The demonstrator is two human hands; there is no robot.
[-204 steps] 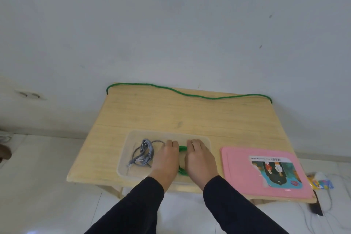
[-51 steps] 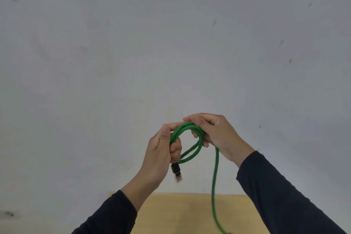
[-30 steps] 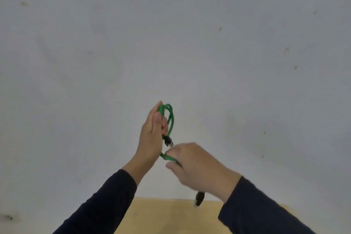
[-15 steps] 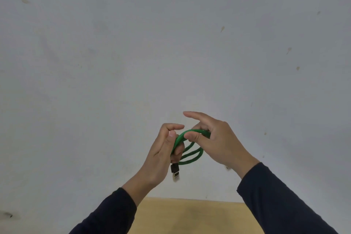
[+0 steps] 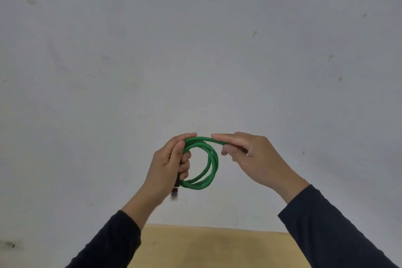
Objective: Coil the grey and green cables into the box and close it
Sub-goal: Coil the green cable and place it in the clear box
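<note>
The coiled green cable (image 5: 208, 165) is being gripped by the left hand (image 5: 168, 167), while its top strand is being pinched by the right hand (image 5: 250, 154) above the table (image 5: 213, 246).

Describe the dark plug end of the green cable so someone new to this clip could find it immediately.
Start at the pale wall, then drop to the two hands raised before it above the wooden table. The left hand grips a coiled green cable; the plug hangs just below that fist. It is the only dark, stubby piece, unlike the bright green loops beside it.
</note>
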